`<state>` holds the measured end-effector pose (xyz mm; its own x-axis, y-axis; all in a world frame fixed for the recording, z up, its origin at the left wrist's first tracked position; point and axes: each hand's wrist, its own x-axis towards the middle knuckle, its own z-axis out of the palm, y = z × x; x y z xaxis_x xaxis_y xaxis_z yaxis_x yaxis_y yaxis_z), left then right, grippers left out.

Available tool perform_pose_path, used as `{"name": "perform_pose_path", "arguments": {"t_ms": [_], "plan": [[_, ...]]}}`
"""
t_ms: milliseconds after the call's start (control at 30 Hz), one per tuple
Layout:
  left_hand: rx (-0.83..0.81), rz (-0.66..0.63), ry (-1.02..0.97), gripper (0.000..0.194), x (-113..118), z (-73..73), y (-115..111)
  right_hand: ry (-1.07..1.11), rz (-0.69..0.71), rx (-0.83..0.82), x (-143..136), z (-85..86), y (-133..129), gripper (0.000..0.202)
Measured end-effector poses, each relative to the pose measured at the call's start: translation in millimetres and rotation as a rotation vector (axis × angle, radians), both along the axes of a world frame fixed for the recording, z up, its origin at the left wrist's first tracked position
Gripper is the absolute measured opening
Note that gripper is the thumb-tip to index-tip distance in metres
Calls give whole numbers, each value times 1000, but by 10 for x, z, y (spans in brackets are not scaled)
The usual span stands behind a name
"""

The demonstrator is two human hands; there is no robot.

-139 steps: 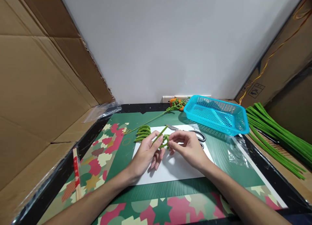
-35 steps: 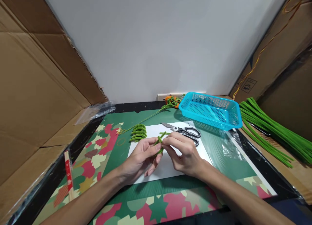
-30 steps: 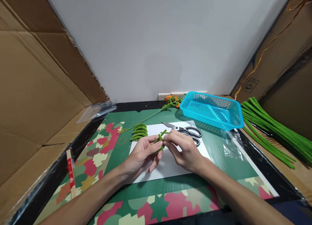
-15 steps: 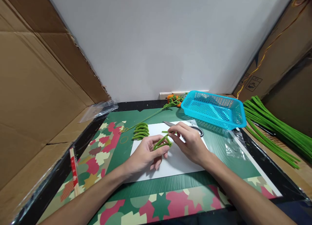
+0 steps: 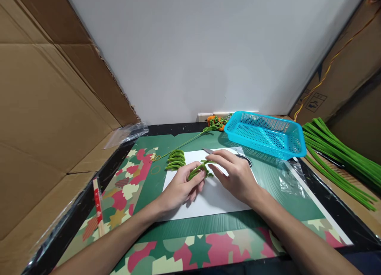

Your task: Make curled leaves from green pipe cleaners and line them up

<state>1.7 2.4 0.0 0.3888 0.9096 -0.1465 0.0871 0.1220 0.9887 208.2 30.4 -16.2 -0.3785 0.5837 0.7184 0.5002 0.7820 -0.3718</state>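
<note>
My left hand (image 5: 186, 181) pinches a bent green pipe cleaner (image 5: 195, 172) between thumb and fingers, above a white sheet of paper (image 5: 208, 203). Just right of it, my right hand (image 5: 236, 174) has its thumb and fingers apart, close to the pipe cleaner's upper end; whether a fingertip touches it I cannot tell. A row of several curved green pipe cleaner pieces (image 5: 175, 160) lies at the paper's upper left. Behind my right hand are scissors, with the blade tip (image 5: 207, 150) and part of the dark handle (image 5: 246, 160) showing.
A blue perforated basket (image 5: 264, 144) stands at the back right. Beyond it lie long green pipe cleaners (image 5: 342, 148). A green stem with orange flowers (image 5: 216, 122) rests at the back. Chopsticks in a red wrapper (image 5: 98, 205) lie left. Cardboard walls (image 5: 35, 108) flank the table.
My right hand's thumb and fingers have spread from their pinch on the pipe cleaner. My left hand still holds it, now more tightly folded. The whole view has shifted slightly.
</note>
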Motion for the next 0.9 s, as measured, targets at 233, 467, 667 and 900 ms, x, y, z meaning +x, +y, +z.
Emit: {"name": "perform_pose_path", "arguments": {"t_ms": [233, 467, 667, 900], "plan": [[51, 105, -10, 31, -4, -42, 29, 99, 55, -114, -94, -75, -5, 15], [144, 180, -1, 28, -18, -95, 31, 320, 154, -422, -207, -17, -90, 10], [197, 216, 48, 28, 3, -133, -17, 448, 183, -679, -273, 25, -158, 10], [226, 259, 99, 28, 2, -101, -2, 421, 203, -667, -311, 15, -191, 14]]}}
